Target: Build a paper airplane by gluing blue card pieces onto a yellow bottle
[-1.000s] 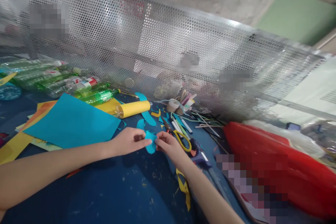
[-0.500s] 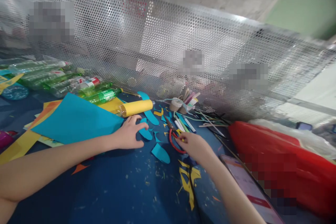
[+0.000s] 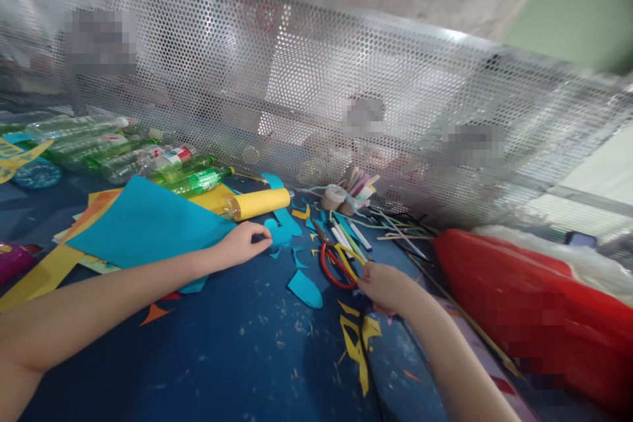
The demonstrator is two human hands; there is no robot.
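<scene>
My left hand [image 3: 241, 244] lies on the dark blue table [image 3: 237, 349], thumb and fingers pinched on a small blue paper cut-out [image 3: 279, 235] beside a large blue sheet [image 3: 148, 224]. Further right, my right hand [image 3: 384, 287] is curled closed at the near end of the scissors [image 3: 336, 265], which have one red and one yellow handle. I cannot make out what its fingers hold. A leaf-shaped blue cut-out [image 3: 304, 289] lies loose between the two hands.
A yellow-wrapped bottle [image 3: 258, 203] and several green plastic bottles [image 3: 148, 161] lie at the back, against a perforated metal screen [image 3: 297, 79]. Tape rolls [image 3: 332, 198], straws [image 3: 390, 224] and yellow scraps [image 3: 359, 343] are scattered about. A red bag [image 3: 519, 303] lies on the right.
Both hands let go of the blue cut-out they held together; it now lies on the table. The left hand moved to another blue piece, and the right hand went to the scissors, then drew back.
</scene>
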